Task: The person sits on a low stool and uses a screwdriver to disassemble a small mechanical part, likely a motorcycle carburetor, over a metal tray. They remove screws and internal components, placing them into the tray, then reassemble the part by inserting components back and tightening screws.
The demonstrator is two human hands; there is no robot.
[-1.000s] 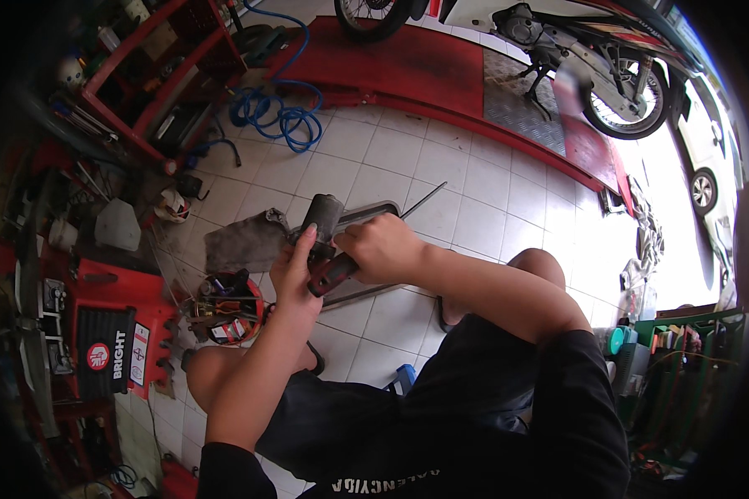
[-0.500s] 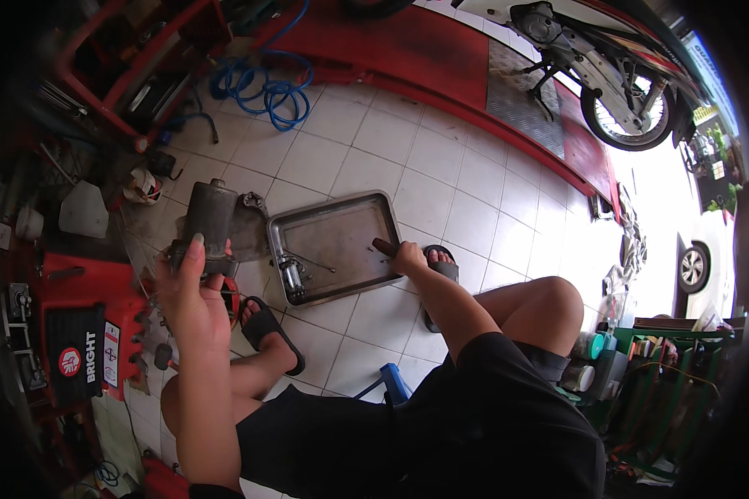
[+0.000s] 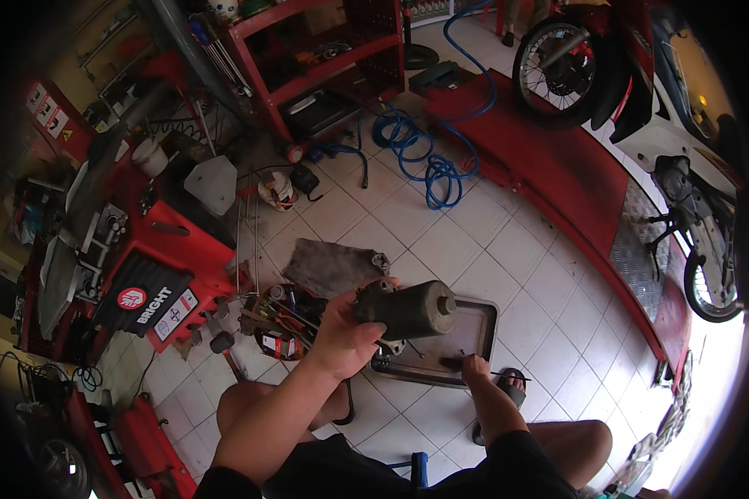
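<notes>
My left hand [image 3: 345, 339] is closed round the flanged end of a dark grey metal cylinder [image 3: 418, 311], holding it up, tilted to the right. Below and beyond it, a shallow metal tray [image 3: 492, 328] rests on the floor, partly hidden by the cylinder. Over the tray's near right part, my right hand [image 3: 476, 368] grips a slim dark tool [image 3: 451, 363]. The tool has a thicker brown end toward the left and a thin rod sticking out to the right; its kind is unclear. Small metal parts [image 3: 383, 363] lie in the tray's near left corner.
A grey cloth [image 3: 329, 264] and a bin of hand tools [image 3: 281, 326] lie left of the tray. Beyond are a coiled blue hose [image 3: 441, 179], a white bucket [image 3: 276, 191] and a red shelf cart [image 3: 341, 62]. A red ramp [image 3: 549, 187] with motorcycles runs along the right.
The view has swung left, bringing the red cart and tool bin into sight. The cylinder has tipped from upright to lying over toward the right. My right hand still holds the tool over the tray.
</notes>
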